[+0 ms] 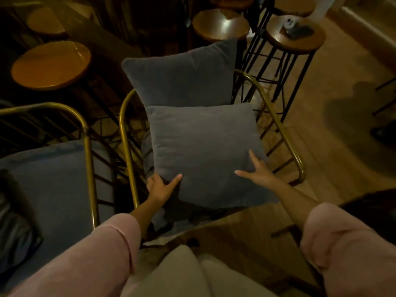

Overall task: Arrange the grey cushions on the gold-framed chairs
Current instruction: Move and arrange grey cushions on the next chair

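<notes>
A square grey cushion (203, 151) lies over the seat of the gold-framed chair (126, 136) in the middle. My left hand (159, 188) grips its near left corner, thumb on top. My right hand (258, 171) rests on its near right edge with fingers spread. A second grey cushion (182, 76) stands upright against the chair's back. To the left stands another gold-framed chair (87, 142) with a grey seat pad (49, 181).
Round wooden bar stools (50, 65) with black metal legs crowd behind and left of the chairs. One stool (295, 39) at the back right carries small objects. Wooden floor (334, 159) lies to the right. A dark cushion or bag (15, 232) sits at the far left.
</notes>
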Action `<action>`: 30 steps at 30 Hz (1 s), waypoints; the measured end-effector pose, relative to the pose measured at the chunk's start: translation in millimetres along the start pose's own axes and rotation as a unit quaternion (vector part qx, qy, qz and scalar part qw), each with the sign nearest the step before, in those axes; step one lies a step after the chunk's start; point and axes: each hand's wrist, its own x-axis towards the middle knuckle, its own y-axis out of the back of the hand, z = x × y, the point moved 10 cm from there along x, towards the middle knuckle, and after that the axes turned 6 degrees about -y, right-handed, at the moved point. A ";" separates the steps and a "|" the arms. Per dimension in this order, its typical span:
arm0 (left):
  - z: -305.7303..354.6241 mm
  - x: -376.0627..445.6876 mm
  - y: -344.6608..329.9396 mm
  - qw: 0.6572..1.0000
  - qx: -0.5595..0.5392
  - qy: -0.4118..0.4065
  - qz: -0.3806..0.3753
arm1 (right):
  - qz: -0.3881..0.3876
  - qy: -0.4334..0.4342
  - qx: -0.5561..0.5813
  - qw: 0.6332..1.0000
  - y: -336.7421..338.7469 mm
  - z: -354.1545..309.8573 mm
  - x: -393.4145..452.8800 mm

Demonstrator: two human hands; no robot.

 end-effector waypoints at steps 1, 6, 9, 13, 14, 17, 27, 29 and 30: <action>-0.6 -2.4 -7.1 1.000 0.017 -0.011 -0.005 | -0.018 -0.040 -0.054 0.998 -17.4 4.2 0.8; 6.5 2.9 -17.1 0.992 0.110 -0.056 -0.006 | 0.035 -0.076 -0.076 0.994 -35.5 -14.0 0.0; 8.7 11.0 -15.4 0.992 0.103 -0.055 -0.055 | 0.057 -0.072 -0.060 0.994 -29.4 -17.1 1.1; 12.4 19.0 8.6 0.988 0.075 -0.084 -0.109 | 0.170 -0.012 -0.037 0.985 -21.8 -38.9 -6.1; 11.3 20.7 22.5 0.987 0.076 -0.095 -0.104 | 0.200 0.016 -0.043 0.979 -24.8 -51.8 -8.0; -6.9 23.2 75.3 0.992 0.074 -0.079 -0.069 | 0.239 0.099 -0.082 0.963 -55.2 -108.5 -13.0; -165.0 22.4 325.5 0.992 0.086 0.042 0.083 | 0.019 0.307 -0.140 0.941 -297.3 -314.3 -52.5; -204.8 17.4 381.6 0.989 0.085 0.058 0.106 | -0.012 0.297 -0.139 0.945 -355.0 -341.4 -62.9; -227.0 15.3 411.5 0.987 0.088 0.063 0.118 | -0.028 0.291 -0.143 0.946 -385.4 -355.0 -69.4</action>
